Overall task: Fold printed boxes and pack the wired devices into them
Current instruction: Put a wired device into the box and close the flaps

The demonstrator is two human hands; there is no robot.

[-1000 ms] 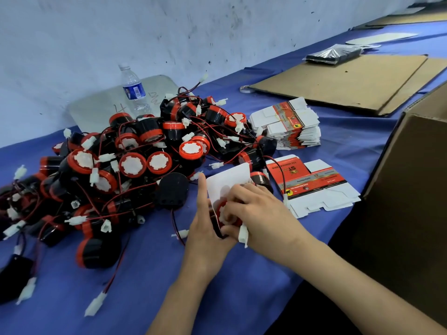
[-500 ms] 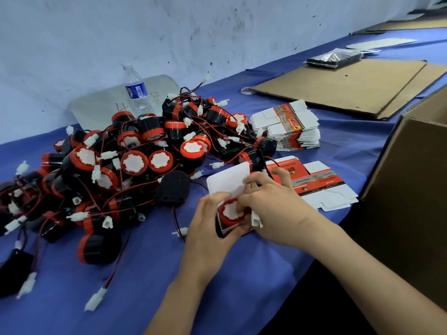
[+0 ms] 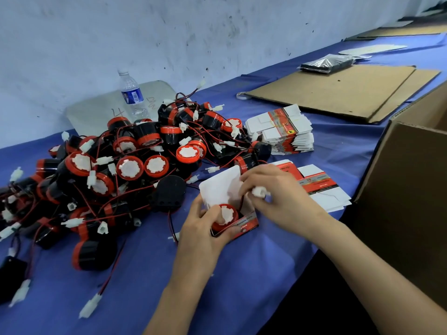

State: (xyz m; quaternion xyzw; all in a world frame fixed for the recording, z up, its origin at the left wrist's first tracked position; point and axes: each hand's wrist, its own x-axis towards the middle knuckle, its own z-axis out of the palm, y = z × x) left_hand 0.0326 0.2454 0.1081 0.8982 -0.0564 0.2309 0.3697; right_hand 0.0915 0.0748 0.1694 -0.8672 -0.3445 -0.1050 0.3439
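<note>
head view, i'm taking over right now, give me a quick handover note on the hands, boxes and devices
Left hand grips the small red-and-white printed cardboard box, white flap up.
Right hand pinches the white plastic wire plug above the box opening.
Done: one box folded, a black-and-red round device sits in it.
Left: tuck wire and plug in, close the flap, then the rest: pile of wired devices at left on the blue cloth, stack of flat boxes behind.

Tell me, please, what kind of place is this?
Probably a small factory packing bench. A big pile of identical wired devices lies on the blue table, a stack of flat printed boxes sits beside it, and a large cardboard carton stands at the right edge.
</note>
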